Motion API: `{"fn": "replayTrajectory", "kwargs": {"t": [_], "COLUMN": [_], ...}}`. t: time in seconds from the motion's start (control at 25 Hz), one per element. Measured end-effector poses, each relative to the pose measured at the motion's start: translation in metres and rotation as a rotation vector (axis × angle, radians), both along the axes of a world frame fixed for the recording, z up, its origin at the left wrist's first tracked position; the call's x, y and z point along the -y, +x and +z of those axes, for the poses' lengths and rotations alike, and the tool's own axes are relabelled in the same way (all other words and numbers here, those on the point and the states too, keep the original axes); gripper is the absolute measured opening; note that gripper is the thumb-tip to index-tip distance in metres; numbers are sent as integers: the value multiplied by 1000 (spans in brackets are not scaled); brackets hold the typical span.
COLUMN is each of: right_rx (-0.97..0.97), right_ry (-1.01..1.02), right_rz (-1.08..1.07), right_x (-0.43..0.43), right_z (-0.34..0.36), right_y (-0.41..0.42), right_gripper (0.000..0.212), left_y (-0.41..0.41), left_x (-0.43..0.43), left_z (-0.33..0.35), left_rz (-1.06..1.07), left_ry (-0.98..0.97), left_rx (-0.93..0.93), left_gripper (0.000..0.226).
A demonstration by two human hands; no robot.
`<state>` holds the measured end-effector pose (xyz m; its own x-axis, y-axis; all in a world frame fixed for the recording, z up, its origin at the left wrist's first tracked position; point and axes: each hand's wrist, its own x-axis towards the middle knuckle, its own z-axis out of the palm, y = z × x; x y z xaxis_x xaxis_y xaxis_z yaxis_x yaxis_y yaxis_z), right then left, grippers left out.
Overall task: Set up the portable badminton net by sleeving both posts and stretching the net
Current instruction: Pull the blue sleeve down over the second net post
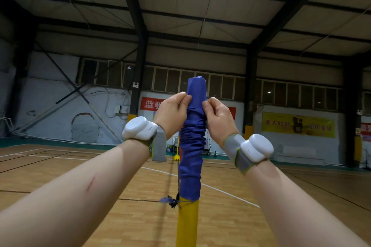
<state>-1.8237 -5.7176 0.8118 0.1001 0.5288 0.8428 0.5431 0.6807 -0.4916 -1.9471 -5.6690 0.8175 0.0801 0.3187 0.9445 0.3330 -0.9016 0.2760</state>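
Observation:
A yellow post stands upright right in front of me. A blue fabric net sleeve covers its upper part, bunched in folds below my hands, with its lower hem ending where the bare yellow shows. My left hand pinches the sleeve's left side near the top. My right hand pinches its right side at the same height. A thin dark cord with a knot and a blue tag hangs at the sleeve's lower hem. The net's mesh is not discernible.
Wooden sports-hall floor with white and dark court lines spreads all around. A second yellow post with a round base stands far behind. Walls with banners and steel columns lie well beyond reach.

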Motion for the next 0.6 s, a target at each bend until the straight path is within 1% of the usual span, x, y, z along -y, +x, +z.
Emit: {"fn": "replayTrajectory", "kwargs": {"t": [0.04,0.12,0.2,0.28,0.4,0.48,0.6], "right_rx": [2,-12,-32,-31,-13,-4,12], "right_ry": [3,13,5,-13,-45,-59,-83], "right_rz": [-13,-36,2,25,26,30,26], "right_x": [0,2,4,7,8,9,10], "right_z": [-2,-2,-1,-1,-4,-5,-5], "right_y": [0,-1,-2,-2,0,0,1], "right_gripper": [24,25,24,22,23,24,25], "left_y": [-1,-3,-3,-5,-10,-8,5], "left_x": [1,4,7,8,8,9,11], "left_z": [-2,-5,-7,-6,8,23,33], "left_rz": [-31,-169,-327,-415,-417,-366,-274], "left_ry": [-19,-105,-220,-313,-376,-366,-354], "left_rx": [-4,19,76,127,172,193,140], "left_gripper": [30,30,31,32,26,30,37]}}
